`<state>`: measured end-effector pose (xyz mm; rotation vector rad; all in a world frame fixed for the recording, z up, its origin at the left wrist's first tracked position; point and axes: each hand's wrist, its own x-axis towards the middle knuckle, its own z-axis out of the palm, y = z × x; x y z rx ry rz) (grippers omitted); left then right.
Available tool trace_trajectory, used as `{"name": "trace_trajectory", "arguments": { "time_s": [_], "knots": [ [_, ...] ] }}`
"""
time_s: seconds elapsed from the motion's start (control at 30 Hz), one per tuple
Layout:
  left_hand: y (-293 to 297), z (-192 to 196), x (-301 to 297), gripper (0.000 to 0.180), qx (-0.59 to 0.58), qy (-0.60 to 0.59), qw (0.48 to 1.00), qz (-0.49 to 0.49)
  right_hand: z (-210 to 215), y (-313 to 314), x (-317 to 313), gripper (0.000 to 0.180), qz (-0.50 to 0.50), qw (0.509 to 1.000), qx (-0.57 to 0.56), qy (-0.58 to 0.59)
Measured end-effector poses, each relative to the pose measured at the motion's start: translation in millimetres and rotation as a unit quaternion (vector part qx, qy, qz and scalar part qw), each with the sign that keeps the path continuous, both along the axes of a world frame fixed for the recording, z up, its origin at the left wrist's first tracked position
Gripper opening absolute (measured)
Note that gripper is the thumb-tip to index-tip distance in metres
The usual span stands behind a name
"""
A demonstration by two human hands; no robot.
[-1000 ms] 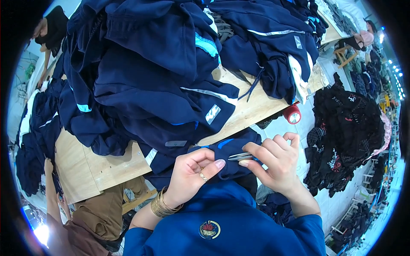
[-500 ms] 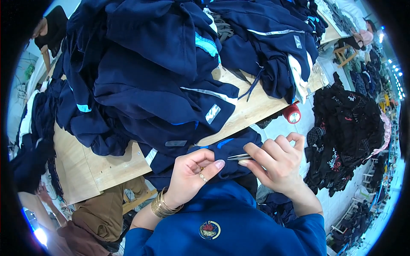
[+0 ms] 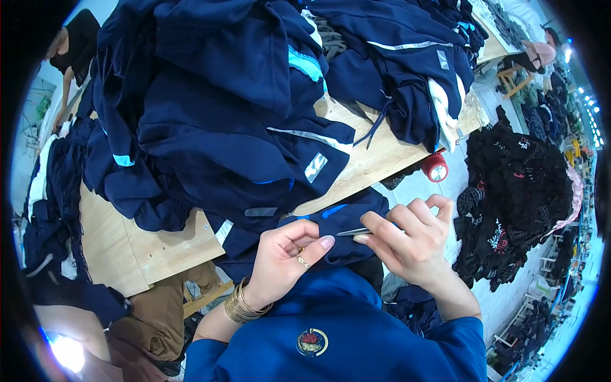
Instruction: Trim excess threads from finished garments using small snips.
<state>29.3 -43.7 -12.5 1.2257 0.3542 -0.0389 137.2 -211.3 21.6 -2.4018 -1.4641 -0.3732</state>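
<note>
My right hand (image 3: pixel 410 242) grips small metal thread snips (image 3: pixel 351 233), their pointed blades closed together and aimed at my left fingertips. Thumb and forefinger of my left hand (image 3: pixel 289 248) are pinched together; whatever is between them is too small to make out. Rings and gold bangles show on that hand and wrist. Under both hands hangs a navy garment (image 3: pixel 337 251) with a bright blue strip, over my lap at the table's near edge. Just beyond lies a big heap of navy garments (image 3: pixel 216 127) with white and light blue trim.
The wooden table (image 3: pixel 121 245) carries the heap and a second navy pile (image 3: pixel 394 70). A red round object (image 3: pixel 435 168) sits by the table's right edge. Black clothes (image 3: pixel 515 204) are heaped on the floor at right. People sit or stand at the left and far right.
The snips' blades were apart and are now together. My left hand has barely moved. At the lower left, a neighbouring person's arm and dark cloth have shifted.
</note>
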Motion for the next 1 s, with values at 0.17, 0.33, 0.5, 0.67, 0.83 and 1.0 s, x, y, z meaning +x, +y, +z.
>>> {"name": "trace_trajectory", "arguments": {
  "time_s": [0.17,0.33,0.5,0.67,0.83,1.0],
  "knots": [
    [1,-1,0,0.008,-0.012,0.006,1.0,-0.013,-4,3,3,0.014,0.005,0.995,0.03,0.092],
    [-2,1,2,0.007,-0.035,-0.014,0.999,0.025,0,1,5,0.013,-0.008,0.984,0.057,0.166],
    [1,3,0,0.01,-0.029,-0.005,0.999,0.012,6,0,1,0.011,0.018,0.948,0.08,0.307],
    [1,2,-1,0.012,-0.013,-0.008,1.0,0.005,20,4,2,0.011,0.048,0.949,0.034,0.311],
    [0,7,-2,0.011,0.025,-0.016,1.0,0.003,21,3,8,0.014,0.094,0.964,-0.052,0.245],
    [2,7,-3,0.011,0.074,-0.014,0.997,-0.015,24,9,6,0.019,0.087,0.972,-0.041,0.214]
  ]
}}
